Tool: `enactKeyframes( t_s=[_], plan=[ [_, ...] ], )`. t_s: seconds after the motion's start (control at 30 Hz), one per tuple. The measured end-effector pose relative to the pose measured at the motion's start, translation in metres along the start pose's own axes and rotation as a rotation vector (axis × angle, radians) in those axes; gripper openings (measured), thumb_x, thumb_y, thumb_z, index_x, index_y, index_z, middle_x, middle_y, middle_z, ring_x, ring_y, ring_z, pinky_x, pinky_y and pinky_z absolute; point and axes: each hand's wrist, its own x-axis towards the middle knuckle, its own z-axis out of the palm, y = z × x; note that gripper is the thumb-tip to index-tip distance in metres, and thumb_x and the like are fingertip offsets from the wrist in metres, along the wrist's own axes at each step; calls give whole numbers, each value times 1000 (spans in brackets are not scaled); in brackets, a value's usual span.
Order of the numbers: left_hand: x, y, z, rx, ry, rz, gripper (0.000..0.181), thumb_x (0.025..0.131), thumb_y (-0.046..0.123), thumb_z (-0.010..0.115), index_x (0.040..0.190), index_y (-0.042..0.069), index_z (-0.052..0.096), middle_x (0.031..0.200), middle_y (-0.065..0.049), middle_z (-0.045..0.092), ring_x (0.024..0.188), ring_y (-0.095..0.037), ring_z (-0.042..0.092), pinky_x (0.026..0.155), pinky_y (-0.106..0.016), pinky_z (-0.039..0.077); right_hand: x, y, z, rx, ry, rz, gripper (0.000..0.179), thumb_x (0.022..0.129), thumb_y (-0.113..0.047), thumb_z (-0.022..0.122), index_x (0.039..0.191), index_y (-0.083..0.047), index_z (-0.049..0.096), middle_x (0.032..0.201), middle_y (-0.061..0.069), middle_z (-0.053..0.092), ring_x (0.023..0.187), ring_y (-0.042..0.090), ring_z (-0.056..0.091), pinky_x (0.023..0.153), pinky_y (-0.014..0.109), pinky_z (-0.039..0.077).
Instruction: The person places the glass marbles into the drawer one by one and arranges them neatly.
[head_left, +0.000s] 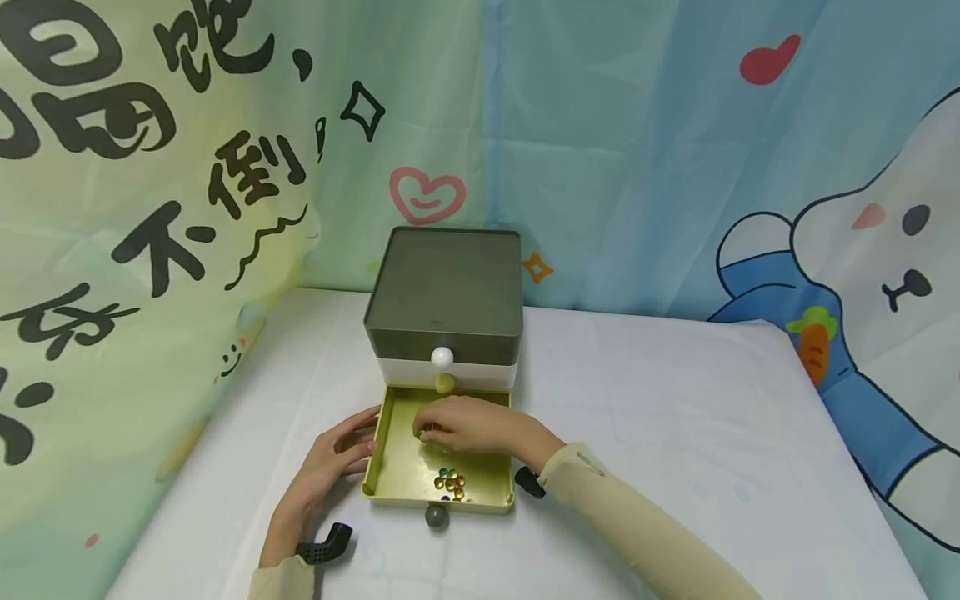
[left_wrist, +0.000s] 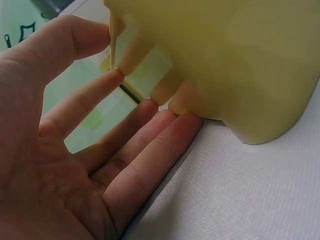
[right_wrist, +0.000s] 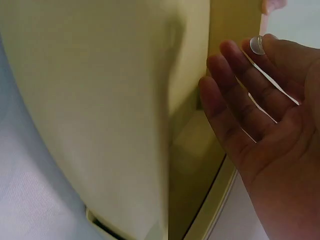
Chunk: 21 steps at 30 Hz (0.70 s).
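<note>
A yellow-green drawer [head_left: 405, 479] is pulled out from the bottom of a small chest. Toward its front lie several shiny glass beads [head_left: 450, 482], amber, green and dark. My right hand [head_left: 468, 423] hangs over the drawer. Between thumb and forefinger it pinches a small clear glass bead [right_wrist: 257, 46]; the other fingers reach out loosely. On the other side, my left hand [head_left: 337, 457] touches the drawer's outer left wall with extended fingertips [left_wrist: 187, 127]. In the left wrist view, the smooth wall [left_wrist: 240, 60] reflects these fingers.
The chest has a dark grey-green top [head_left: 450, 279], a white drawer [head_left: 480, 375] with a white knob [head_left: 442, 357], and a green knob [head_left: 446, 383] below. A grey knob [head_left: 437, 517] is on the open drawer's front. White cloth [head_left: 637, 417] covers the table; a printed curtain [head_left: 600, 167] hangs behind.
</note>
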Motion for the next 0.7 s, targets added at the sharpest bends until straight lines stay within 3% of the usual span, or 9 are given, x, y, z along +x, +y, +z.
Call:
enactKeyframes(
  t_s=[0.43,0.7],
  plan=[
    [-1,0,-2,-1,4,1,59,100,17,69,156,12,49,155,-24,51,117,-6,65,87,-28,61,16,-1,5,-89,-40,1,11,106,-19,61,112,-14,69,104,-5,70,91,4,58,85,20,50],
    [-1,0,-1,-8,-4,9,58,101,17,67,157,12,48,156,-23,50,121,-10,64,88,-28,61,26,-4,5,-193,-78,-12,6,103,-15,64,108,-15,66,98,-7,64,89,5,55,82,19,48]
  ],
)
